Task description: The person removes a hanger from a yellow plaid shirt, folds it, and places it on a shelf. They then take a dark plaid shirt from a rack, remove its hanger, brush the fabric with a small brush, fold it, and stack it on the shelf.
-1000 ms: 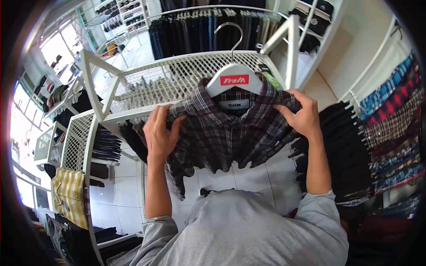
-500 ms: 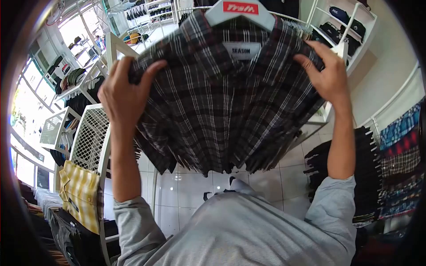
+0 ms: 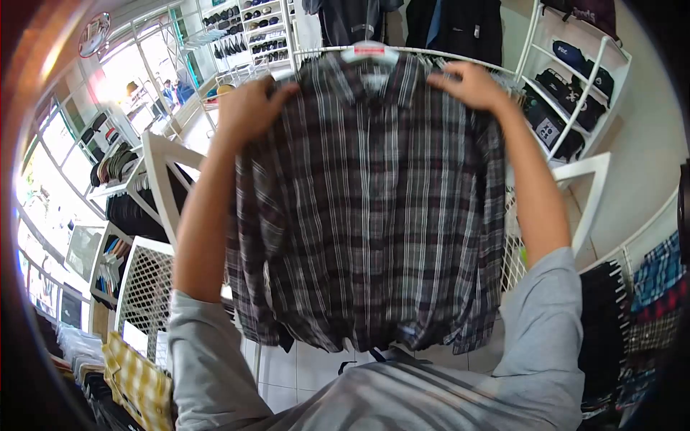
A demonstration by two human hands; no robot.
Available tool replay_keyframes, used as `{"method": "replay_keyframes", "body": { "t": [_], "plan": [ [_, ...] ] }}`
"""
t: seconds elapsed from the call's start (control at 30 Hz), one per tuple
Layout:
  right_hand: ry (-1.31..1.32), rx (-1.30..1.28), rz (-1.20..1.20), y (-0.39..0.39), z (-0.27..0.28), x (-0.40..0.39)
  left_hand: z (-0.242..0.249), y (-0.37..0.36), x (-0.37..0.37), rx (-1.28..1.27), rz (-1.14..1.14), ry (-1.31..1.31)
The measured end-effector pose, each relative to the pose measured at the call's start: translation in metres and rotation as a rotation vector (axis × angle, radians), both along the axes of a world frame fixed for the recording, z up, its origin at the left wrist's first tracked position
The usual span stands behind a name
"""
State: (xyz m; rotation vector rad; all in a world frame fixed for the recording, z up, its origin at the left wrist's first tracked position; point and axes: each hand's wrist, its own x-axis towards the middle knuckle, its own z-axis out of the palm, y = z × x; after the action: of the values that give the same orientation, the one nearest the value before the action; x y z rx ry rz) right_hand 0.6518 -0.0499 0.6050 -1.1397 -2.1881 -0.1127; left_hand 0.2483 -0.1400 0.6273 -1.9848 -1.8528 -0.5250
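Note:
A dark plaid long-sleeved shirt (image 3: 370, 187) hangs in front of me on a white hanger (image 3: 352, 54) with a red label. The front is buttoned and faces me, and both sleeves fall at the sides. My left hand (image 3: 248, 108) is closed on one shoulder of the shirt, thumb in front and fingers behind. At the opposite shoulder, my right hand (image 3: 474, 86) pinches the cloth near the collar. The hands are slightly blurred. Close behind the hanger runs a white rail (image 3: 445, 56).
White frames stand either side of the shirt, with a mesh panel (image 3: 147, 284) at left. A yellow checked shirt (image 3: 136, 377) lies lower left. Shelves of caps (image 3: 568, 93) stand at upper right. Dark garments (image 3: 604, 330) hang at lower right, and more clothes (image 3: 453, 32) hang behind.
The shirt has swung from tilted to hanging upright, farther from me and up near the rail. Both hands have moved forward with it, still at its shoulders. My view has lifted.

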Motion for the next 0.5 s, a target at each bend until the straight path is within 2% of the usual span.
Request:
{"method": "replay_keyframes", "body": {
  "t": [0.07,0.13,0.27,0.37,0.43,0.5],
  "plan": [
    [-0.007,-0.291,-0.071,0.03,-0.052,-0.01,-0.076,0.044,-0.005,0.058,-0.028,-0.05],
    [-0.014,-0.406,-0.091,0.062,-0.117,-0.014,-0.138,0.064,-0.003,0.001,-0.029,-0.124],
    [0.065,-0.65,-0.124,0.089,-0.185,-0.043,-0.221,0.081,-0.003,-0.034,-0.057,-0.252],
    [0.185,-0.812,-0.079,0.118,-0.207,-0.07,-0.251,0.089,-0.005,-0.033,-0.081,-0.32],
    [0.369,-0.699,-0.037,0.137,-0.226,-0.089,-0.258,0.091,-0.004,-0.033,-0.092,-0.313],
    [0.414,-0.63,-0.047,0.151,-0.231,-0.11,-0.259,0.091,-0.002,-0.022,-0.096,-0.317]
  ]
}}
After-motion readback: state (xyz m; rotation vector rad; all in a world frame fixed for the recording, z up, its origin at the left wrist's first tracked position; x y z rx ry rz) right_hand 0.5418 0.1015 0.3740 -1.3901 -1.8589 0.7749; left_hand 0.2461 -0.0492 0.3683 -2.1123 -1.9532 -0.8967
